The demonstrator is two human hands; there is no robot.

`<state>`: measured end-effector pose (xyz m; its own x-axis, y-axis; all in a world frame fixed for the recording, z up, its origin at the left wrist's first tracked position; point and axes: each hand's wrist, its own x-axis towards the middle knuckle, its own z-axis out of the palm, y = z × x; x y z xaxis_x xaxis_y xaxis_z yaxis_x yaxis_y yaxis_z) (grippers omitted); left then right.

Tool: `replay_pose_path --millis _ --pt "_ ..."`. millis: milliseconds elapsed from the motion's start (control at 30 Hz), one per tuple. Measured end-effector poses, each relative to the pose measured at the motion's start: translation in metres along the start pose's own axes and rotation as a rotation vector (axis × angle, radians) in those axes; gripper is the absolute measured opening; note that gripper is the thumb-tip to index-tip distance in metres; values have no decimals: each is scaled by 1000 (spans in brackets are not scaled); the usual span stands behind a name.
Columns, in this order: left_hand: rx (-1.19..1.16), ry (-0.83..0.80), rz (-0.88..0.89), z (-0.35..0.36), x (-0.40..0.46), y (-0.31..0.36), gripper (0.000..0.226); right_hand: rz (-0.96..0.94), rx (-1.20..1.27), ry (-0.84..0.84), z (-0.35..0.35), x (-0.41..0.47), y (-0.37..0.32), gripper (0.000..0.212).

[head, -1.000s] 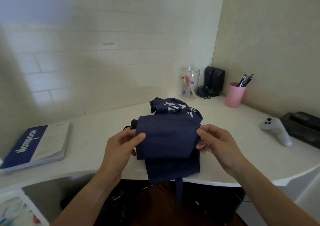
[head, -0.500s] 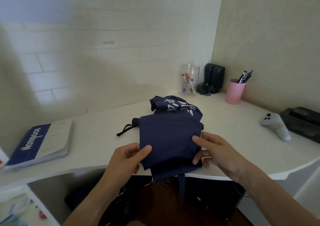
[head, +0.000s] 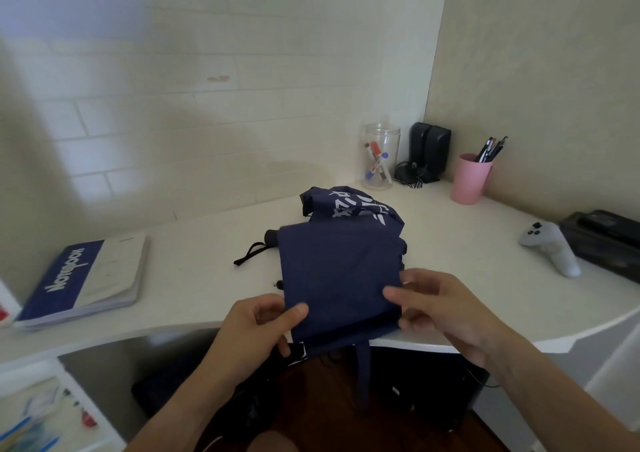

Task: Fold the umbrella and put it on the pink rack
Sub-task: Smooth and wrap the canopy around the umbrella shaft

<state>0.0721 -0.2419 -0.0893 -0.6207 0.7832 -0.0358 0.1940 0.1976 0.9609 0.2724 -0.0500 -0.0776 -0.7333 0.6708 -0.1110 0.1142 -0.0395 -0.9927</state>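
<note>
A collapsed navy umbrella (head: 341,271) with white lettering lies on the white desk (head: 194,278), its loose canopy folded into a flat panel that overhangs the front edge. Its black handle and wrist strap (head: 251,252) stick out to the left, and a navy closure strap (head: 363,379) dangles below the desk. My left hand (head: 258,323) pinches the panel's near left corner. My right hand (head: 446,308) pinches the near right edge. No pink rack is in view.
A blue and white notebook (head: 86,278) lies at the left. At the back stand a clear jar of markers (head: 381,155), black speakers (head: 429,150) and a pink pen cup (head: 471,178). A white controller (head: 550,247) and a black device (head: 602,240) sit at the right.
Both hands have slid down the fabric panel toward the desk's front edge, from its sides to its near corners. The umbrella's wrist strap now shows at the left.
</note>
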Motion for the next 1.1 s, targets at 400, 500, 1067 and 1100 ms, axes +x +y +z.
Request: replay_pose_path --millis 400,500,1067,1100 --pt "567 221 188 6 -2 9 45 -810 -855 527 22 4 -7 28" --pt "603 268 648 12 8 21 29 -919 -1197 104 32 21 -4 41" --pt "846 -204 513 -5 33 -6 61 -422 -1191 -339 -9 35 24 61" --pt "763 -13 554 0 37 -4 51 -469 -1075 -236 -8 37 20 53"
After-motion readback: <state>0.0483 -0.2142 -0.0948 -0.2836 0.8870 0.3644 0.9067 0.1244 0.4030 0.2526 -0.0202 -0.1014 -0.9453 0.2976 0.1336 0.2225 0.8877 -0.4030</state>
